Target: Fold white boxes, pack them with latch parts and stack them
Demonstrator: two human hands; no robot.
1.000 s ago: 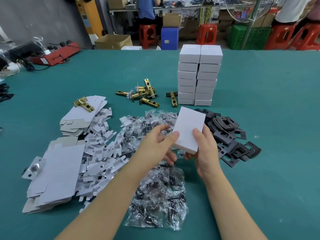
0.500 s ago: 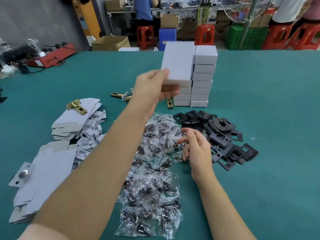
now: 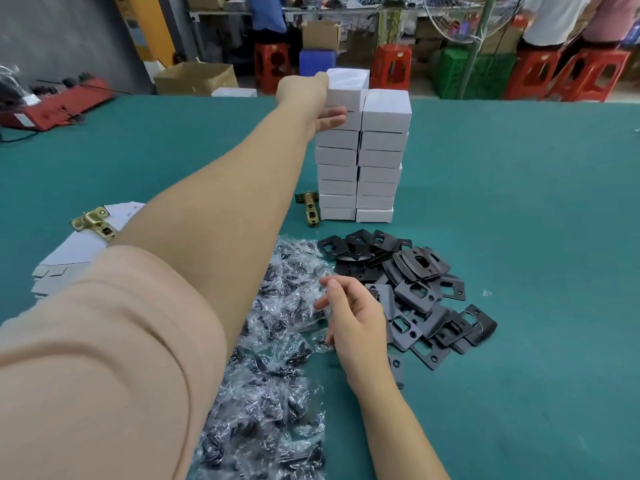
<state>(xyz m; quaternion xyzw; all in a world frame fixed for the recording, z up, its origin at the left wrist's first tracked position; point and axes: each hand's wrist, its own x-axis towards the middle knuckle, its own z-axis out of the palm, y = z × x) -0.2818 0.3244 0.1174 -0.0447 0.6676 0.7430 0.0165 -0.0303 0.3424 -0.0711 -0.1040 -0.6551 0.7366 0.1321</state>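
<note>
Head view is showing the left hand reaching far across the green tabletop and setting a closed white box on top of the left column of the box stack. That grip is holding the box, thumb on the near face and fingers seemingly wrapping the far side, though those are hidden. The box is sitting at the very top of the left column, now one layer above the right column, touching its neighbour's upper edge.

The right hand is hovering low over the bagged screw packets, just beside the pile of black strike plates; its fingers are loosely curled and holding nothing that I can make out.

To place the box well, it seems wise to be squaring its edges against the box below and against the right column before letting go, since the stack is tall and narrow and a skewed box could be tipping the column. Releasing gently, thumb sliding off without dragging the box forward, looks best. A brass latch bolt is lying at the foot of the stack, touching or nearly touching it, so the forearm should be lifting clear rather than sweeping back low. Another brass latch is resting on the flat box blanks at left, ready for the following round.
</note>
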